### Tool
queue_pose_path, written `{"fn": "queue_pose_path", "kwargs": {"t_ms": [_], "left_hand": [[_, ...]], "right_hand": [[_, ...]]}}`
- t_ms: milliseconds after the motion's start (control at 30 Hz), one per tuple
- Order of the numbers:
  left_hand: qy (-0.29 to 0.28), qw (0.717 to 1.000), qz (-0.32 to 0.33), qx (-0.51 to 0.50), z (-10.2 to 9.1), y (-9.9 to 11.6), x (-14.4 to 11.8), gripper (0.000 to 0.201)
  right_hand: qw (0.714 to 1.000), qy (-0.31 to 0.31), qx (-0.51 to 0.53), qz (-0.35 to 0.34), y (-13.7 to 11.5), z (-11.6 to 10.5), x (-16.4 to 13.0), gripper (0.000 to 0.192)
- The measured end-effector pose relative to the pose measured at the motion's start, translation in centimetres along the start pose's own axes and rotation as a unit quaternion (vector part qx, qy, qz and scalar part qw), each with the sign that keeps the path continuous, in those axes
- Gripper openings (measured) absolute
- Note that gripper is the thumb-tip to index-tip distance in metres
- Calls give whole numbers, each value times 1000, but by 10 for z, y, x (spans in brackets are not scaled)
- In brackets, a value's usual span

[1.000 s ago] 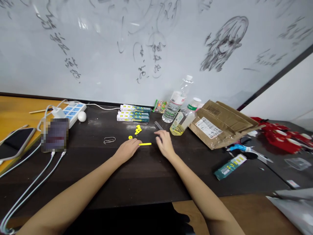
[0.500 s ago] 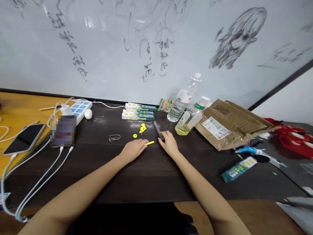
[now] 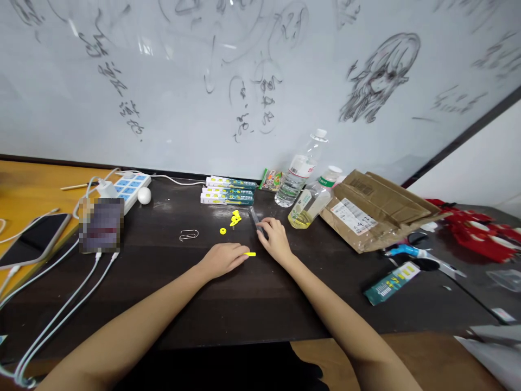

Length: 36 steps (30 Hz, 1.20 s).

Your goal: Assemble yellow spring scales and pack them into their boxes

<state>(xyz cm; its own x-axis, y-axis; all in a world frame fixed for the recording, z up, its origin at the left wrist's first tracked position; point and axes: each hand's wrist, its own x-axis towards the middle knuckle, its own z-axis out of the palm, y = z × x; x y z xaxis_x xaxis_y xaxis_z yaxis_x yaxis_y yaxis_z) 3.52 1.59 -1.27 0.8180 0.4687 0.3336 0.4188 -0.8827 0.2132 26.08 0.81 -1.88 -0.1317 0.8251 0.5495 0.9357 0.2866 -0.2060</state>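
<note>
My left hand (image 3: pixel 223 257) rests low over the dark table with its fingers closed on a small yellow stick-like piece (image 3: pixel 251 254), whose end pokes out past the fingertips. To its right, my right hand (image 3: pixel 274 239) grips a slim dark, partly see-through stick-shaped item (image 3: pixel 253 215); the lower part is hidden by the fingers. Beyond both hands lie a few small yellow pieces (image 3: pixel 235 217) in a cluster. A yellow ring (image 3: pixel 222 231) sits apart from them, nearer my left hand. Farther left is a bent wire clip (image 3: pixel 189 235).
Behind the yellow pieces lie several slim boxes (image 3: pixel 227 199). A water bottle (image 3: pixel 293 174), a green-labelled bottle (image 3: pixel 311 203) and a cardboard parcel (image 3: pixel 358 209) stand right of them. A teal box (image 3: pixel 391 283) lies at right. Phones, cables and a power strip (image 3: pixel 132 187) occupy the left.
The view has shifted slightly. My right hand has moved a little left and farther up the dark item, which has shifted slightly left. My left hand has come slightly nearer, still holding the yellow piece.
</note>
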Motion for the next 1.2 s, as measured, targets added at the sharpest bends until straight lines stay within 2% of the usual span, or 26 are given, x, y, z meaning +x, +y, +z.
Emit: {"fn": "queue_pose_path", "kwargs": {"t_ms": [267,367,467,567,633,700,767,800,833,900,967,1000,1067,1200], "left_hand": [[39,998,-12,-47,1,-8,0,27],[59,996,-9,-60,0,-7,-1,23],[83,995,0,-57,1,-8,-3,23],[103,993,1,-63,4,-9,-5,24],[105,992,-8,-71,5,-10,-5,24],[100,992,-25,-74,5,-11,-4,24],[88,992,-50,-71,4,-12,-3,23],[80,992,-65,-68,4,-12,-2,22],[73,992,-80,-64,3,-12,-2,21],[62,990,-111,-56,3,-12,-1,20],[56,989,-130,-50,2,-12,0,21],[50,989,-134,-47,2,-12,0,23],[37,989,-136,-39,2,-13,0,26],[34,987,-150,-57,2,-14,-1,29]], "right_hand": [[995,-54,-11,-87,-22,15,25,17],[988,-78,-5,-136,-36,25,38,22],[973,-126,-23,-191,-50,36,52,30],[968,-166,-36,-185,-59,44,64,23],[971,-167,-6,-172,-58,45,67,17],[977,-142,73,-142,-52,41,61,13],[974,-101,191,-66,-43,35,49,11],[962,-85,259,-12,-39,31,40,11],[941,-70,327,47,-36,28,32,13],[877,-56,453,153,-33,22,15,21],[816,-56,535,211,-34,18,3,28],[796,-59,559,222,-36,17,-1,30],[779,-61,584,220,-42,15,-4,33],[782,-62,589,193,-49,13,-2,32]]}}
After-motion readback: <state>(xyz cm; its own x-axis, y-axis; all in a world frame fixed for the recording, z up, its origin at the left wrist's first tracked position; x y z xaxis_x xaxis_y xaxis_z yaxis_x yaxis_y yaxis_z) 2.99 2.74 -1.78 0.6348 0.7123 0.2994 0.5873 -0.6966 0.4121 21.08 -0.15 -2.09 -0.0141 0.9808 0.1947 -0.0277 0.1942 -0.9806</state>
